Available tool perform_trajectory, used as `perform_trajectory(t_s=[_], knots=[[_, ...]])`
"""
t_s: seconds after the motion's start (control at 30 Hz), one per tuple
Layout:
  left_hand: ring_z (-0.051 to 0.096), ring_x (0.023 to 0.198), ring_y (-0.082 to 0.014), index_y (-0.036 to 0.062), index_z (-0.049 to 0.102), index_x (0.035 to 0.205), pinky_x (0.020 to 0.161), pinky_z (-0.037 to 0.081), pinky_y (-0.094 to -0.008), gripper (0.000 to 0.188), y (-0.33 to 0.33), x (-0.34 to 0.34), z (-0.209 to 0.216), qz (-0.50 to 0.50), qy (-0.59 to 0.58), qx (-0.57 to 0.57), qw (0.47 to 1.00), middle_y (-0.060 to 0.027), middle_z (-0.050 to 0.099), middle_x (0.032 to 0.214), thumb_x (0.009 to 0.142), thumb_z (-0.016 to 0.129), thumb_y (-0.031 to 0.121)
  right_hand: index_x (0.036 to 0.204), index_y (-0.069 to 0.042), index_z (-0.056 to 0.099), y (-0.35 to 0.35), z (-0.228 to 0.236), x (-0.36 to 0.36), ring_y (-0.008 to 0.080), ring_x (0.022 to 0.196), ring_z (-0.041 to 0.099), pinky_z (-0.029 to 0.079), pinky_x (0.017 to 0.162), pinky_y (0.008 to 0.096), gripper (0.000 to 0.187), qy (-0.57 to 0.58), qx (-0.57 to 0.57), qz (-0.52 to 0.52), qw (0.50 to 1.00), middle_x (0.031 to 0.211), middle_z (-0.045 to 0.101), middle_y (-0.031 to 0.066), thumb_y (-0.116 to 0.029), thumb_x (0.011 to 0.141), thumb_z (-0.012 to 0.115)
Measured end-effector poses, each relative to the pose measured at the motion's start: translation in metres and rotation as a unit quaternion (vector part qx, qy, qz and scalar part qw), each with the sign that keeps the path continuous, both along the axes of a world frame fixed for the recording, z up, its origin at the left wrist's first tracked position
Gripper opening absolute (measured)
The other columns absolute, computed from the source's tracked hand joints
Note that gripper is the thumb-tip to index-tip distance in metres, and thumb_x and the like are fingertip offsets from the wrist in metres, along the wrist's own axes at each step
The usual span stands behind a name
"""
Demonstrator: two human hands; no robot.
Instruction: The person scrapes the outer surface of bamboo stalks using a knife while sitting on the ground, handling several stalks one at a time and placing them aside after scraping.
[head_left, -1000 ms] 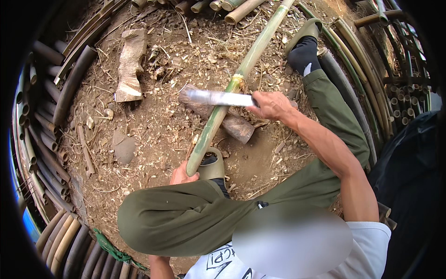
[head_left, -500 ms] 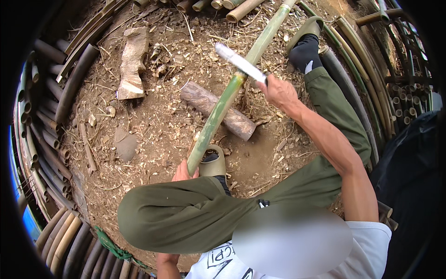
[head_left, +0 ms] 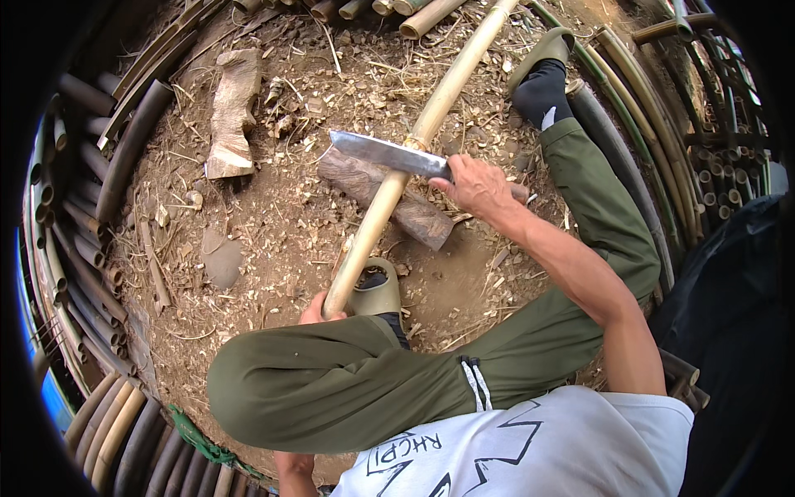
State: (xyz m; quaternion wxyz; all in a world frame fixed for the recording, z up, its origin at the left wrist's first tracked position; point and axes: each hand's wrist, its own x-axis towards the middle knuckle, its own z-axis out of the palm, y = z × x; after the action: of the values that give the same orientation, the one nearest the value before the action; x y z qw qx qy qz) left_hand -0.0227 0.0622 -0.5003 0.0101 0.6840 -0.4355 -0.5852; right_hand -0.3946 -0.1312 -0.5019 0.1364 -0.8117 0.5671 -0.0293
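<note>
A long pale-yellow bamboo pole point(head_left: 454, 87) slants across the ground from the far right toward my left knee. My left hand point(head_left: 311, 309) is closed round its near end; the knee hides part of that hand and forearm. In my right hand point(head_left: 482, 187) is the handle of a machete point(head_left: 371, 150). Its wide steel blade points left and lies across the pole, just on the near side of a node. Beneath the pole a short brown log point(head_left: 424, 219) rests on the soil.
Wood chips litter the dirt. A notched wood block point(head_left: 232, 116) and a flat stone point(head_left: 222, 258) lie left. Bamboo poles point(head_left: 137, 149) are stacked along the left, with more lengths point(head_left: 650, 132) at the right. My sandalled feet point(head_left: 379, 286) flank the pole.
The pole has turned, so its yellow side faces up instead of the green one. My right hand has brought the machete nearer and down to the pole. The left hand keeps its hold.
</note>
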Motion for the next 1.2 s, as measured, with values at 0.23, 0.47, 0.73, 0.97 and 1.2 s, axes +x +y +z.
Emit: perform_trajectory(t_s=[0.23, 0.47, 0.73, 0.97, 1.2], knots=[[0.066, 0.095, -0.0439, 0.0101, 0.053, 0.123, 0.078, 0.051, -0.0526, 0.05, 0.008, -0.045, 0.007, -0.004, -0.202, -0.163, 0.966, -0.021, 0.066, 0.108, 0.086, 0.071, 0.039, 0.093, -0.004, 0.055, -0.003, -0.001, 0.007, 0.024, 0.061, 0.063, 0.054, 0.053, 0.041, 0.058, 0.037, 0.149, 0.093, 0.984, 0.08, 0.065, 0.0172, -0.061, 0.099, 0.043], [0.067, 0.095, -0.0424, 0.0114, 0.053, 0.126, 0.077, 0.052, -0.0511, 0.05, 0.014, -0.043, -0.001, -0.012, -0.219, -0.194, 0.956, -0.0201, 0.067, 0.109, 0.086, 0.072, 0.036, 0.09, -0.01, 0.054, 0.001, 0.007, 0.025, 0.0203, 0.053, 0.054, 0.049, 0.047, 0.036, 0.058, 0.055, 0.129, 0.255, 0.957, 0.069, 0.059, 0.0059, -0.067, 0.097, 0.043], [0.068, 0.088, -0.0414, 0.0117, 0.054, 0.12, 0.072, 0.053, -0.0506, 0.045, 0.016, -0.043, -0.01, -0.012, -0.239, -0.253, 0.937, -0.0167, 0.067, 0.102, 0.085, 0.073, 0.031, 0.091, -0.003, 0.057, -0.009, 0.025, 0.021, 0.031, 0.061, 0.068, 0.053, 0.049, 0.0412, 0.055, 0.025, 0.158, 0.039, 0.986, 0.077, 0.068, 0.017, -0.057, 0.098, 0.05], [0.066, 0.085, -0.0414, 0.0082, 0.056, 0.112, 0.07, 0.053, -0.0491, 0.041, 0.034, -0.021, -0.001, 0.009, -0.226, -0.242, 0.944, -0.0177, 0.065, 0.097, 0.083, 0.074, 0.031, 0.113, 0.0, 0.057, 0.021, 0.069, 0.023, 0.0339, 0.071, 0.069, 0.055, 0.065, 0.0434, 0.057, -0.061, 0.261, 0.078, 0.96, 0.077, 0.067, 0.0161, -0.054, 0.095, 0.058], [0.064, 0.083, -0.0405, 0.0063, 0.057, 0.109, 0.069, 0.051, -0.0485, 0.041, 0.073, 0.051, 0.001, -0.071, -0.272, -0.304, 0.91, -0.0175, 0.063, 0.094, 0.082, 0.075, 0.031, 0.122, -0.002, 0.051, 0.04, 0.069, 0.025, 0.0103, 0.071, 0.063, 0.054, 0.061, 0.0266, 0.026, -0.526, 0.383, -0.24, 0.721, 0.083, 0.062, 0.0019, -0.021, 0.104, 0.052]])
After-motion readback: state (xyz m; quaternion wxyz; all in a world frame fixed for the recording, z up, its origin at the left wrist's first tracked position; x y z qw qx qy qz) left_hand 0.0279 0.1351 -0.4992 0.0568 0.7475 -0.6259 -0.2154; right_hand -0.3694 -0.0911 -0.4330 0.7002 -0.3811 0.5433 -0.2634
